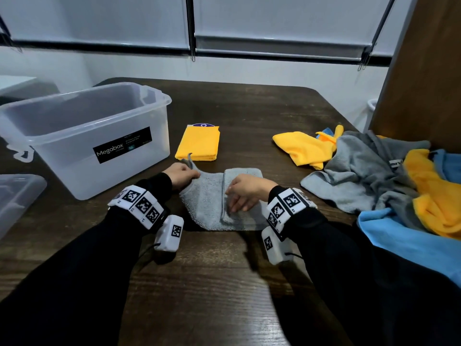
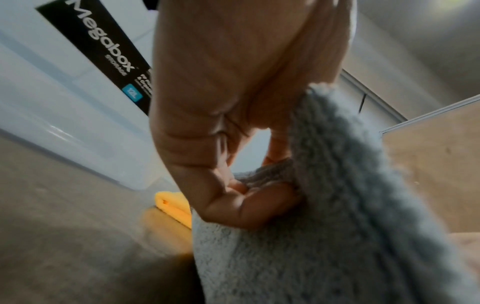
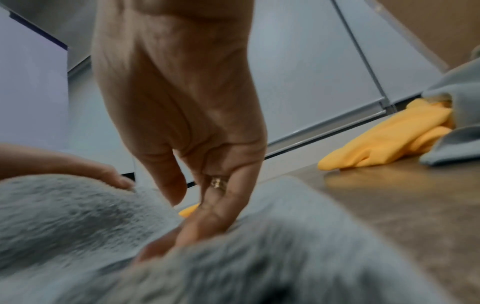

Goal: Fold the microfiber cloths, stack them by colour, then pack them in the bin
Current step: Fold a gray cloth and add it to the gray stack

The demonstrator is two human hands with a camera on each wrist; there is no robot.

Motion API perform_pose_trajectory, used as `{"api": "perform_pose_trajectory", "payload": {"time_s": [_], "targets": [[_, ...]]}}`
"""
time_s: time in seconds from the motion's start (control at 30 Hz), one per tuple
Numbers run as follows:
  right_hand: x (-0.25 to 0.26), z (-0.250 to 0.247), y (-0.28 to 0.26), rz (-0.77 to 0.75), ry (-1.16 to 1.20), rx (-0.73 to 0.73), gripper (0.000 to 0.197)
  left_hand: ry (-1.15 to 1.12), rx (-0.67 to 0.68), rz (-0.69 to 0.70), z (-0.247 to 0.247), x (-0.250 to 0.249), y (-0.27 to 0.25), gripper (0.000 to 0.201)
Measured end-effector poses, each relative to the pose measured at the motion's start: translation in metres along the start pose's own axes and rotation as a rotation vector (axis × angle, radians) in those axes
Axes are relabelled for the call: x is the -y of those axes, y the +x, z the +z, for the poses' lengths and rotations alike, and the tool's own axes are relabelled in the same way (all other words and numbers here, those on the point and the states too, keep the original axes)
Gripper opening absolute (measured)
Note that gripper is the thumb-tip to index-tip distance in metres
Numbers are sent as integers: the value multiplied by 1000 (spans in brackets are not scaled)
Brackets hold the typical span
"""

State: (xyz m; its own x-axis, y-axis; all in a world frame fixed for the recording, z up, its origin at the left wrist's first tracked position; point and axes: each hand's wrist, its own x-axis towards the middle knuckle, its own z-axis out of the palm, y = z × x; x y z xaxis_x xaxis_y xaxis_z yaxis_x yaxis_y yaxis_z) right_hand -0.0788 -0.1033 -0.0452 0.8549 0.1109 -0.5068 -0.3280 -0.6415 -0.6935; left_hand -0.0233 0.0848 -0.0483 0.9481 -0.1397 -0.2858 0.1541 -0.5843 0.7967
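A grey microfiber cloth (image 1: 209,203) lies on the dark table in front of me, its right third folded over. My left hand (image 1: 183,176) pinches the cloth's far left corner and lifts it; the left wrist view shows thumb and fingers curled on the grey cloth (image 2: 350,205). My right hand (image 1: 245,193) rests flat with straight fingers on the folded flap, pressing it down, as the right wrist view shows on the grey cloth (image 3: 78,216). A folded yellow cloth (image 1: 198,143) lies beyond. The clear Megabox bin (image 1: 99,136) stands at the left, nothing visible inside.
A loose pile of unfolded cloths sits at the right: yellow (image 1: 303,148), grey (image 1: 359,171), blue (image 1: 399,236) and more yellow (image 1: 439,201). A clear lid (image 1: 17,196) lies at the left edge. A brown panel (image 1: 424,71) stands at the far right.
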Motion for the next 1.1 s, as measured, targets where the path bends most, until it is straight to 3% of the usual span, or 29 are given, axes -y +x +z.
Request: {"api": "perform_pose_trajectory", "payload": {"time_s": [0.17, 0.37, 0.53, 0.63, 0.73, 0.8, 0.9, 0.97, 1.1], "targets": [[-18, -34, 1, 7, 198, -321, 22, -80, 22, 124, 12, -35, -5, 41], [-42, -39, -1, 99, 390, -187, 23, 22, 5, 183, 61, -74, -4, 37], [-48, -42, -3, 78, 501, -154, 24, 234, 184, 72, 107, -71, -10, 35], [-50, -43, -4, 96, 546, -136, 30, 209, 196, 25, 113, -68, -8, 33], [-53, -43, -3, 97, 584, -134, 34, 221, 140, 82, 106, -77, -9, 33], [-53, -43, -2, 97, 585, -143, 34, 236, 204, 75, 105, -78, -9, 31], [-52, -44, 0, 100, 572, -158, 39, 133, 413, -89, 111, -73, -14, 32], [-54, -44, 1, 97, 564, -168, 35, 16, 459, -165, 112, -71, -17, 37], [-57, -44, 6, 82, 490, -240, 13, -213, 305, -142, 92, -68, -14, 26]]}}
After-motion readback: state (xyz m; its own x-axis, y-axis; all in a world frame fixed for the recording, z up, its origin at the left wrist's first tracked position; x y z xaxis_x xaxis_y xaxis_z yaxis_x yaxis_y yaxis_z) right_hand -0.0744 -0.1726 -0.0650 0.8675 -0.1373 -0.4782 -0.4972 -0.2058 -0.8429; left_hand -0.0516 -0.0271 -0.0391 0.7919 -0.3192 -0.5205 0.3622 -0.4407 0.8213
